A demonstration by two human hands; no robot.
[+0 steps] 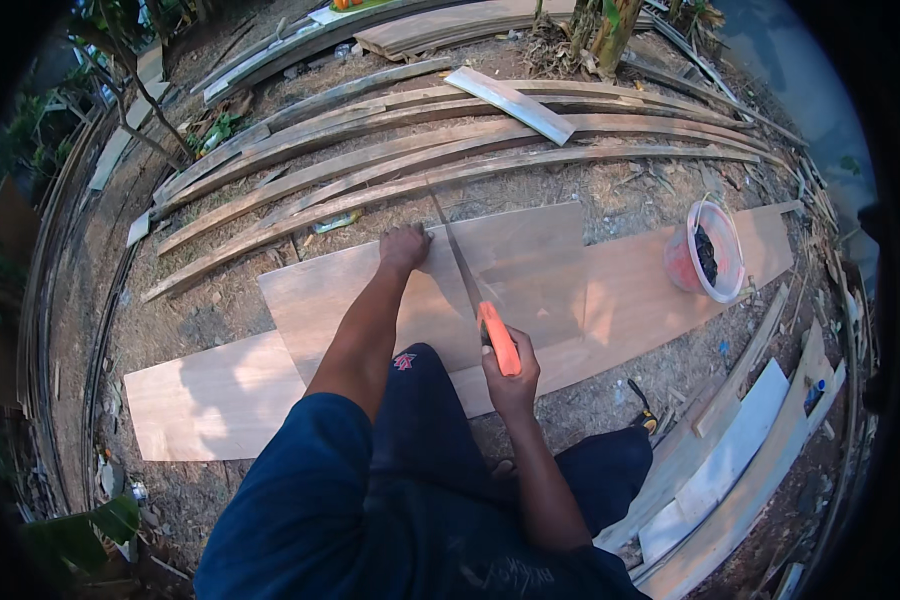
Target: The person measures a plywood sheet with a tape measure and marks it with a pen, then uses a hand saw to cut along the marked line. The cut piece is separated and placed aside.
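Note:
A plywood sheet [370, 290] lies on top of a longer plywood board [210, 395] on the dirt ground. My left hand [404, 246] presses flat on the far edge of the upper sheet. My right hand [511, 372] grips the orange handle of a handsaw [464, 272]. Its blade runs away from me across the sheet, just right of my left hand, with the tip past the far edge. My knee in dark trousers rests on the near edge of the sheet.
A clear plastic tub [705, 252] with dark contents stands on the board's right end. Several long curved planks [450, 150] lie beyond the sheet. More boards [730, 460] are stacked at the right. A yellow and black tool [644, 412] lies by my right knee.

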